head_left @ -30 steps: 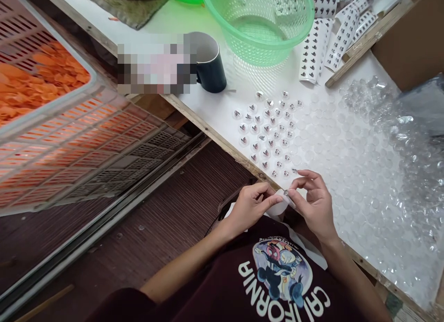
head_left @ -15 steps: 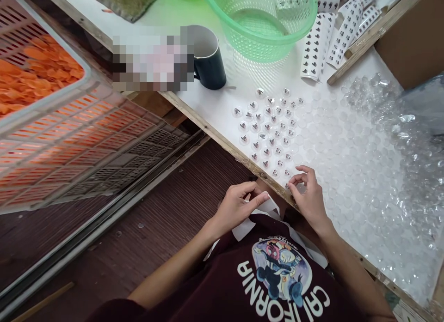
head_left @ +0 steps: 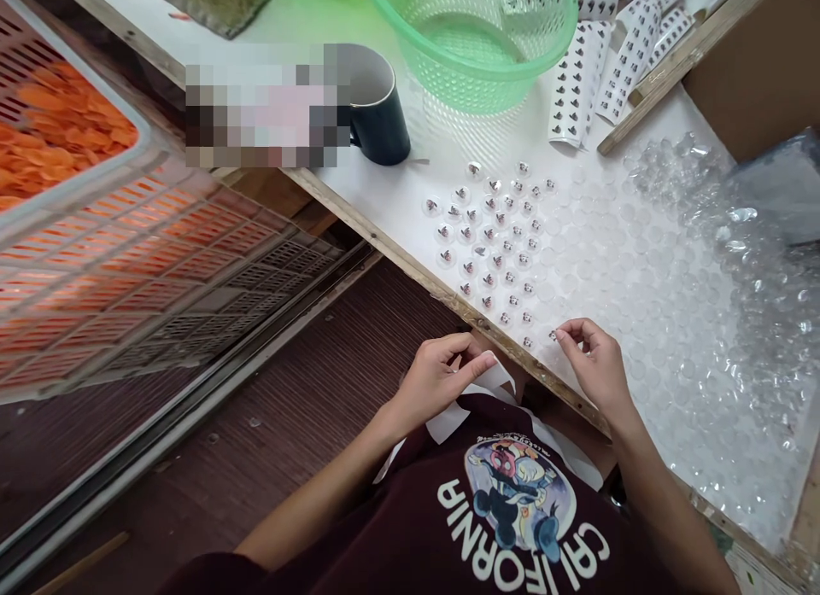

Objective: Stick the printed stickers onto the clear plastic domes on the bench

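Our left grip [head_left: 441,377] pinches a paper strip [head_left: 503,377], our right grip [head_left: 597,362] a sticker [head_left: 553,335]. We would centre it — lightly, flat — on a clear disc [head_left: 636,369].

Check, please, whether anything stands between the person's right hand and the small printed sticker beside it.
Nothing visible does: the sticker is right at the fingertips of the right hand. The green basket and dark mug stand farther up the table, away from both.

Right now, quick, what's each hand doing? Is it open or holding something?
Left hand: closed, holding white paper.
Right hand: closed, thumb and finger pinched at a small printed sticker.
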`<state>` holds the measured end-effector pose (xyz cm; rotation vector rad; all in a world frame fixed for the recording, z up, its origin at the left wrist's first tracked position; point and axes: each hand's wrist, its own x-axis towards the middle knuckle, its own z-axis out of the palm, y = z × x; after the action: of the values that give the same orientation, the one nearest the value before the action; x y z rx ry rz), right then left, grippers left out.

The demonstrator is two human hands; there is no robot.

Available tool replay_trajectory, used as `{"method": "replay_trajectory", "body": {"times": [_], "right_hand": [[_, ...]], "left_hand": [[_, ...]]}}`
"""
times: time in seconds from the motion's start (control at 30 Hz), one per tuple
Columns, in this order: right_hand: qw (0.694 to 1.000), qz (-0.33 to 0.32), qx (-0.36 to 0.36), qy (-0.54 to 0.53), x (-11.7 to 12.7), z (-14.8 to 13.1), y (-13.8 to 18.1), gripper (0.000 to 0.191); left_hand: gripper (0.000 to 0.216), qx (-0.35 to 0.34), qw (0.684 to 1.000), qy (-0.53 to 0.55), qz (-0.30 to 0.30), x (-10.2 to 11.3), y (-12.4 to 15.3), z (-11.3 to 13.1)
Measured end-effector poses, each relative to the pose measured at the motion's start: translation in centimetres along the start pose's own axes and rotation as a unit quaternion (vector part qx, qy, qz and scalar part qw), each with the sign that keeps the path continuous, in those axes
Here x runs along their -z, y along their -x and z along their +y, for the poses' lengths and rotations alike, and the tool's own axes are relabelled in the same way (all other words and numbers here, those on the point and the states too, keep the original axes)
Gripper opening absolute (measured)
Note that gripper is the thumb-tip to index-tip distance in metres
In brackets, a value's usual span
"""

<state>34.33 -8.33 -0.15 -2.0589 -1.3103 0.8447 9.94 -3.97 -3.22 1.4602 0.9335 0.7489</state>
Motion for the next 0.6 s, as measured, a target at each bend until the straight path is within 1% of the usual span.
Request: {"method": "replay_trajectory", "body": {"times": [0.07, 0.13, 0.3, 0.37, 0.43, 0.5, 0.53, 0.6], "right_hand": [[1.0, -0.009, -0.017, -0.009, -0.3, 0.3, -0.2, 0.023], [1.0, -0.005, -0.012, 0.002, -0.9, 0.6, -0.5, 0.022], [0.993, 0.01, 0.039, 0.11, -2.2, 1.2, -1.0, 0.021], [0.986, 0.033, 0.061, 0.151, -2.2, 1.2, -1.1, 0.019], [0.983, 0.055, 0.077, 0.159, -1.8, 0.6, -0.9, 0.021], [0.988, 0.054, 0.084, 0.12, -1.2, -0.6, -0.1, 0.021], [0.993, 0.037, 0.082, 0.081, -0.9, -1.3, 0.6, 0.022], [0.997, -0.037, 0.065, -0.016, -0.5, -2.8, 2.3, 0.023]], "left_hand": [[0.033, 0.001, 1.0, -0.001, -0.003, -0.1, -0.1, 0.1], [0.035, 0.003, 1.0, -0.004, -0.003, -0.2, -0.2, 0.1], [0.037, 0.006, 1.0, -0.004, -0.001, -0.1, -0.3, 0.3], [0.037, 0.006, 1.0, 0.003, 0.001, -0.1, -0.3, 0.4], [0.038, 0.006, 1.0, 0.011, 0.004, -0.3, -0.3, 0.8], [0.039, 0.009, 1.0, 0.017, 0.012, -0.6, -0.5, 1.3], [0.039, 0.01, 1.0, 0.02, 0.017, -0.9, -0.7, 1.6], [0.039, 0.006, 0.999, 0.025, 0.022, -1.7, -1.0, 2.2]]}}
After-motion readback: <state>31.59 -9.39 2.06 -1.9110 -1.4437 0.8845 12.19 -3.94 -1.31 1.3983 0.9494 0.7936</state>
